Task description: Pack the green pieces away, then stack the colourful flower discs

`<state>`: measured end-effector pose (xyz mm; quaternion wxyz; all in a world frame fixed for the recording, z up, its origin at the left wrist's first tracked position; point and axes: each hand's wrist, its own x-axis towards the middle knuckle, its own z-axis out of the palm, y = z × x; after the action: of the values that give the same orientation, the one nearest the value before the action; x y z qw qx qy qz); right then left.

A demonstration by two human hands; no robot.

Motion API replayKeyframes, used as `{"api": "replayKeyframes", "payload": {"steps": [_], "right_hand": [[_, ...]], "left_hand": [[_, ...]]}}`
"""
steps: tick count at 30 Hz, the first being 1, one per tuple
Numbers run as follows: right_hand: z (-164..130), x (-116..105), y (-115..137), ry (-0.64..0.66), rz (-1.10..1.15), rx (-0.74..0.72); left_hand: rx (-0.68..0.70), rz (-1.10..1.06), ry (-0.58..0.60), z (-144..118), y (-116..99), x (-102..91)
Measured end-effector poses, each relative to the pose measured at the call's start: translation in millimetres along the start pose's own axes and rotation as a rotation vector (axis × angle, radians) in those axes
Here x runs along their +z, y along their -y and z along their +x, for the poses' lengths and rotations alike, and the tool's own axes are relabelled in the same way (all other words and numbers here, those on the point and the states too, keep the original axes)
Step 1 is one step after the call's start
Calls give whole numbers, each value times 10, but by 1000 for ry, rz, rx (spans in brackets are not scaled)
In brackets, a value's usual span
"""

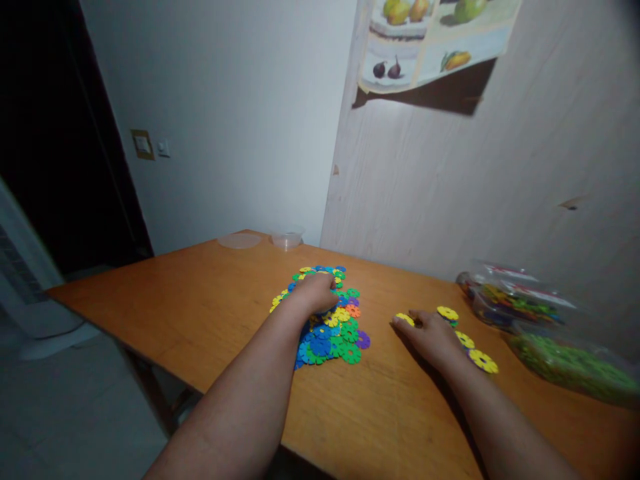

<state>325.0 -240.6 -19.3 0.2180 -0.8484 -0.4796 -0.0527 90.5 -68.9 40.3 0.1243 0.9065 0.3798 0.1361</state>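
Observation:
A heap of flat, flower-shaped plastic discs (334,332) in blue, green, yellow, orange and purple lies on the wooden table (190,313). My left hand (316,292) rests on top of the heap, fingers curled among the pieces; whether it grips one is hidden. My right hand (431,335) lies palm down to the right, fingertips on a yellow disc (404,319). More yellow discs (483,361) lie in a loose row beside and behind that hand.
Clear bags of coloured pieces (515,303) and of green pieces (575,367) lie at the table's right, against a wood-grain wall. A clear lid (240,241) and small clear tub (287,239) sit at the far edge. The table's left edge drops to the floor.

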Motion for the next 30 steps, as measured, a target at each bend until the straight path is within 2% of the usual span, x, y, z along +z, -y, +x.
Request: {"api": "replayKeyframes", "payload": {"steps": [5, 11, 16, 20, 24, 30], "right_hand": [[-37, 14, 96, -143, 25, -13], [-188, 31, 342, -157, 77, -110], [-256, 75, 478, -135, 149, -188], [-276, 129, 522, -122, 242, -278], [-294, 161, 583, -138, 334, -374], [-313, 97, 672, -134, 345, -427]], "left_hand": [[84, 132, 96, -15, -37, 43], [104, 16, 67, 45, -6, 176], [176, -67, 23, 71, -5, 236], [222, -257, 10, 71, -90, 233], [229, -497, 34, 16, -267, 243], [111, -825, 179, -115, -475, 274]]}}
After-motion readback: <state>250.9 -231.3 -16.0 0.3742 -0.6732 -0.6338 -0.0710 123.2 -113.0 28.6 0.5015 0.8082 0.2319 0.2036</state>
